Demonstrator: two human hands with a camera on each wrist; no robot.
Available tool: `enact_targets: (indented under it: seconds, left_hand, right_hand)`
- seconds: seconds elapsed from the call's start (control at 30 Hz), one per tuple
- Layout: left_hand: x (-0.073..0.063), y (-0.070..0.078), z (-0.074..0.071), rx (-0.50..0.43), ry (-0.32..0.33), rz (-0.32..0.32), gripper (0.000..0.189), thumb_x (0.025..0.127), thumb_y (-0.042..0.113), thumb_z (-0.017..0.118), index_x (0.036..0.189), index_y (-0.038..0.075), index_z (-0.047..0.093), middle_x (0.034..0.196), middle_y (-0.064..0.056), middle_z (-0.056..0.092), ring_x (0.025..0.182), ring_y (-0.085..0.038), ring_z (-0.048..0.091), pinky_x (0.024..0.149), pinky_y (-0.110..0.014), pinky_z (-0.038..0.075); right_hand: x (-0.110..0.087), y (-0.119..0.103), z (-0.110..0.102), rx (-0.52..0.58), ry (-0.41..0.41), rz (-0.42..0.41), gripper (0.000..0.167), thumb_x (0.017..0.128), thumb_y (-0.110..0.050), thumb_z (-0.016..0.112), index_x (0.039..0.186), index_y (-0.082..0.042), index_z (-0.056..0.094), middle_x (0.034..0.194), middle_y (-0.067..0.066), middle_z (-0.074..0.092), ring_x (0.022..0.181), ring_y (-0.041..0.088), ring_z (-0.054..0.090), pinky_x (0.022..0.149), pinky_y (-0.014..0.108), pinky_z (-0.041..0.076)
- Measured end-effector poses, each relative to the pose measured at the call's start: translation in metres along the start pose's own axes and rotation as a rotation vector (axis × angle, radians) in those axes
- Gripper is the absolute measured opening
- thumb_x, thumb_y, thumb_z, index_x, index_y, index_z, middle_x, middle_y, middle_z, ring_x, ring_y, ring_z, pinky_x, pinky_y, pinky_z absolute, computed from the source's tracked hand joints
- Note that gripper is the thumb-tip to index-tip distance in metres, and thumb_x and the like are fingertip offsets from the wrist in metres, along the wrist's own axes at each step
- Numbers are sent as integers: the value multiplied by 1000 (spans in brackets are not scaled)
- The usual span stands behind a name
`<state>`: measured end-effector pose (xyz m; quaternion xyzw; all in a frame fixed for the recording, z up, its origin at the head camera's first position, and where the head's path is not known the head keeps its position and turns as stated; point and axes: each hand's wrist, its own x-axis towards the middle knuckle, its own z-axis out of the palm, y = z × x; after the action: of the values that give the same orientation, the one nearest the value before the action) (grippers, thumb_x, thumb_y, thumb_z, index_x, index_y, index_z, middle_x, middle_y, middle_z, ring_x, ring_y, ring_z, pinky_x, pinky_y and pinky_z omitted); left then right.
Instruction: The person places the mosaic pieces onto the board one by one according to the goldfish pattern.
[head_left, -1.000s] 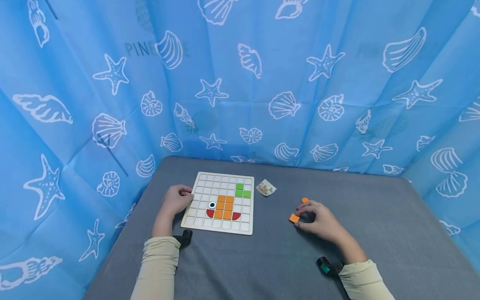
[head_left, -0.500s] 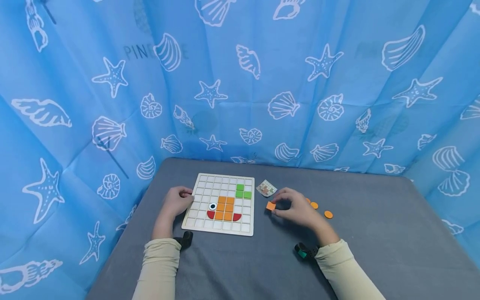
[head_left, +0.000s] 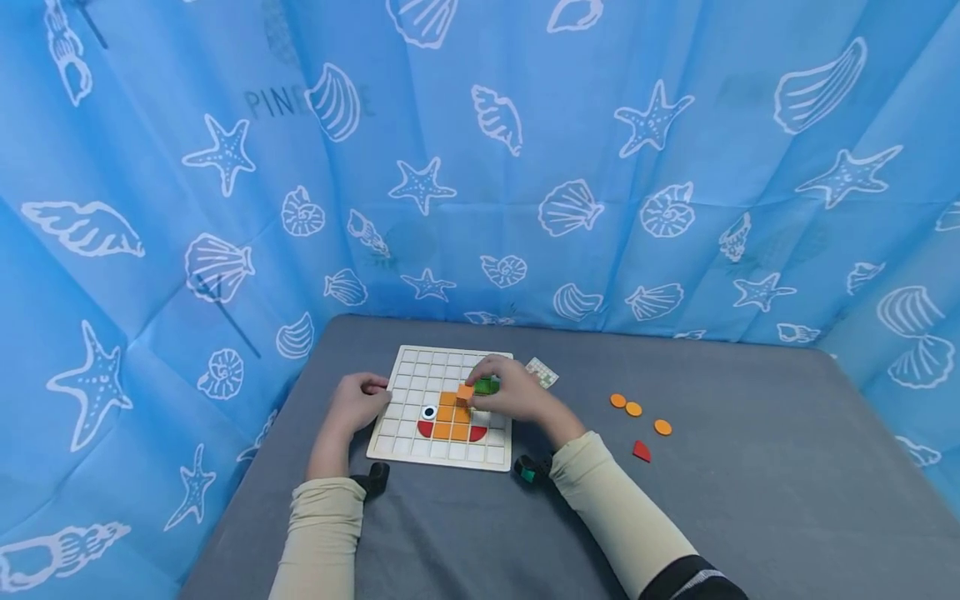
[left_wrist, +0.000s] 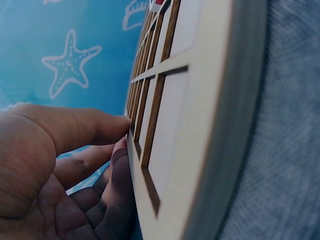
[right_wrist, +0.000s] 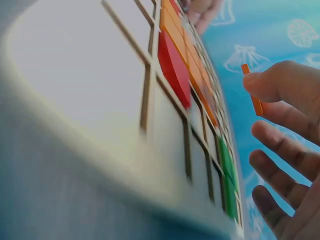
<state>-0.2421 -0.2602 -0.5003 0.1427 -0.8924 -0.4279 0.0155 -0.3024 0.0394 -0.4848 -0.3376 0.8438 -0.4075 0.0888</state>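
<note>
A pale square grid board (head_left: 405,447) lies on the grey tabletop. On its left edge, my left hand (head_left: 358,402) rests with thumb and fingers pinching the rim, seen close in the left wrist view. An orange square tile (head_left: 465,392) is pinched between thumb and index finger of my right hand (head_left: 512,390), raised over the board; its other fingers (right_wrist: 272,170) are spread. Orange tiles (head_left: 450,422) form a block in the grid, flanked by two red rounded pieces (head_left: 477,433). A black-and-white eye disc (head_left: 429,412) sits at their left. Green tiles (head_left: 486,387) are partly hidden by the right hand.
Right of the board lie three orange discs (head_left: 662,427) and a red quarter-round piece (head_left: 641,451). A small card with a printed grid (head_left: 542,372) lies behind the right hand. A blue shell-patterned curtain (head_left: 480,208) borders the table's far side.
My right hand has carried the orange square tile leftward from the table to above the board, uncovering the discs and red piece. My left hand stays at the board's edge.
</note>
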Motion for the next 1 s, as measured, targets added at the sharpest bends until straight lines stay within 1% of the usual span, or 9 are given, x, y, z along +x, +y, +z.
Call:
enact_targets:
  seconds: [0.13, 0.17, 0.23, 0.37, 0.47, 0.53, 0.73, 0.87, 1.0]
  left_hand:
    - [0, 1, 0, 2, 2, 1, 29, 96, 15, 67, 121, 2, 75, 104, -13, 70, 92, -26, 64, 83, -39, 51]
    - [1, 1, 0, 3, 2, 1, 29, 96, 15, 67, 120, 1, 75, 104, -13, 70, 92, -26, 64, 82, -39, 51]
    - [1, 1, 0, 2, 1, 4, 29, 96, 15, 67, 121, 1, 75, 104, -13, 71, 91, -26, 65, 82, -39, 51]
    - [1, 0, 0, 0, -5, 5, 30, 96, 15, 66, 121, 1, 75, 104, -14, 71, 91, -26, 65, 83, -40, 51]
    - [1, 0, 0, -2, -8, 3, 30, 96, 15, 66, 121, 1, 75, 104, -14, 71, 92, -26, 65, 85, -42, 52]
    - [0, 0, 0, -8, -10, 6, 30, 96, 14, 66, 122, 1, 74, 104, -14, 71, 92, -27, 65, 85, -43, 52]
    - [1, 1, -1, -9, 2, 13, 30, 95, 14, 67, 120, 0, 75, 102, -14, 70, 91, -26, 64, 82, -39, 50]
    - [1, 0, -1, -1, 2, 5, 29, 95, 14, 67, 120, 1, 75, 102, -13, 70, 90, -26, 64, 81, -38, 50]
    - [1, 1, 0, 9, 7, 2, 29, 94, 14, 67, 119, 1, 75, 101, -13, 71, 90, -25, 65, 80, -37, 50]
  right_hand:
    - [19, -2, 12, 2, -31, -13, 18, 92, -18, 82, 109, -14, 81, 118, 3, 72, 113, 23, 67, 97, 43, 56]
    - [23, -3, 15, 1, -38, -5, 17, 92, -18, 82, 109, -14, 81, 118, 3, 72, 112, 23, 67, 96, 41, 56]
    - [30, -3, 20, -14, -47, 7, 17, 92, -19, 83, 109, -15, 81, 118, 1, 72, 111, 20, 66, 96, 39, 55]
    - [39, -4, 28, -27, -71, 29, 18, 92, -19, 84, 109, -15, 81, 119, 1, 72, 114, 20, 66, 102, 41, 54]
    - [42, -6, 30, -44, -86, 21, 18, 91, -19, 84, 108, -14, 81, 119, 3, 72, 117, 22, 65, 106, 43, 53]
    - [44, -6, 32, -64, -92, 20, 18, 91, -19, 84, 108, -14, 82, 119, 2, 72, 118, 22, 65, 107, 43, 52]
    - [48, -8, 35, -94, -100, 2, 18, 91, -22, 85, 107, -15, 82, 118, 2, 72, 116, 22, 65, 104, 42, 53]
    - [49, -10, 36, -105, -105, 15, 19, 91, -23, 85, 108, -14, 83, 116, 1, 71, 114, 21, 64, 103, 42, 53]
    - [49, -13, 37, -132, -107, 36, 18, 91, -25, 84, 108, -17, 82, 117, 0, 69, 115, 21, 62, 105, 42, 52]
